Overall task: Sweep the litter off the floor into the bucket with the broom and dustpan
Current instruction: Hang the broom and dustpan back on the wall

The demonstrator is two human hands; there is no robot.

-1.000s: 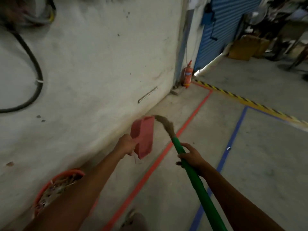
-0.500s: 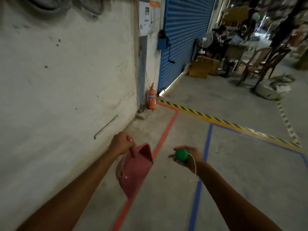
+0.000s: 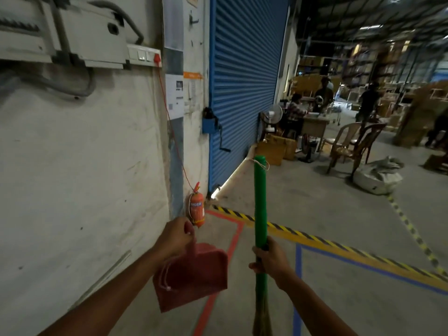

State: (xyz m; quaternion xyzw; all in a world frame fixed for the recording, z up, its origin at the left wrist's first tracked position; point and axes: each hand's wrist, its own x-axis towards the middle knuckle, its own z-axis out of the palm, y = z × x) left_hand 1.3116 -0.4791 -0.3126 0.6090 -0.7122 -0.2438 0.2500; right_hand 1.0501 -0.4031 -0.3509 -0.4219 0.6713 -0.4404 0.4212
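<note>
Broom (image 3: 260, 202) is upright, fingers of the right hand (image 3: 269, 260) wrapped round it; left hand (image 3: 173, 236) grips the dustpan (image 3: 194, 277). No litter in sight, so she's probably between spots and has to find some next.

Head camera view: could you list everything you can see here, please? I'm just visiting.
dustpan: 1, pinkish red, hanging from the left hand, lower middle
broom: 1, green handle, upright with bristles down, in the right hand
fire extinguisher: 1, red, at the wall's foot beside the shutter
roller shutter: 1, blue, middle back
red tape line: 1, on the floor below the dustpan
blue tape line: 1, on the floor right of the broom
hazard stripe: 1, yellow and black, across the floor
chairs: 2, brown, right background
sack: 1, pale, on the floor beside the chairs
fan: 1, white, past the shutter
people: about 3, dim, far background
left hand: grips the dustpan's handle
right hand: grips the broom's handle
</note>
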